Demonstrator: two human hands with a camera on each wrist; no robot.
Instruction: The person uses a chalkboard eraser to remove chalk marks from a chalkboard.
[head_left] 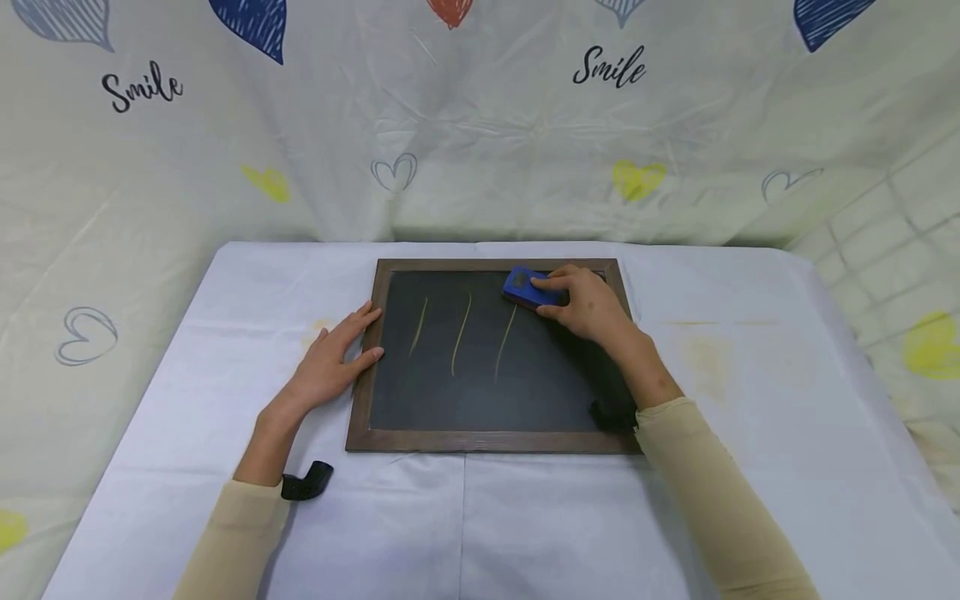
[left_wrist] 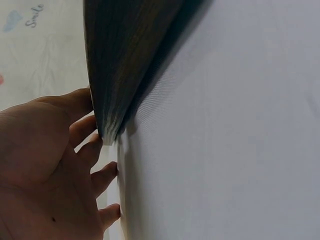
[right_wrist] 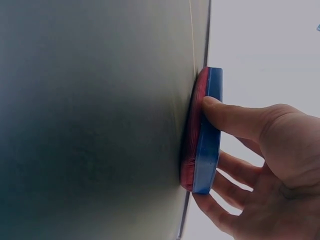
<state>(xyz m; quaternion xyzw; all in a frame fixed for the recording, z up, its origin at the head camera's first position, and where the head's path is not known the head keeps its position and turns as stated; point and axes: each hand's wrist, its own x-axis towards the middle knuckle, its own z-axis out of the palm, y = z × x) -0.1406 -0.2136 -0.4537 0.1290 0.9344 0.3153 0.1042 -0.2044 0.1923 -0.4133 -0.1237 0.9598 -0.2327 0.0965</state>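
A framed chalkboard (head_left: 427,404) lies on the white-covered table, with three slanting yellow chalk lines (head_left: 461,333) on its dark face. My left hand (head_left: 326,367) rests at the board's left edge, fingers spread and fairly straight; in the left wrist view its fingertips are right at the wooden frame (left_wrist: 120,55). In my right hand (head_left: 588,308) is a blue chalkboard eraser (head_left: 519,286), gripped by its sides between thumb and fingers. The right wrist view shows the eraser's red pad (right_wrist: 191,150) against the board, close by a chalk line. It covers the top of the rightmost line.
The white tablecloth (head_left: 750,467) extends around the board, with faint yellowish smudges to the right. A printed curtain (head_left: 495,108) with hearts and "Smile" lettering hangs behind the table. Black straps (head_left: 307,482) sit at the wrists.
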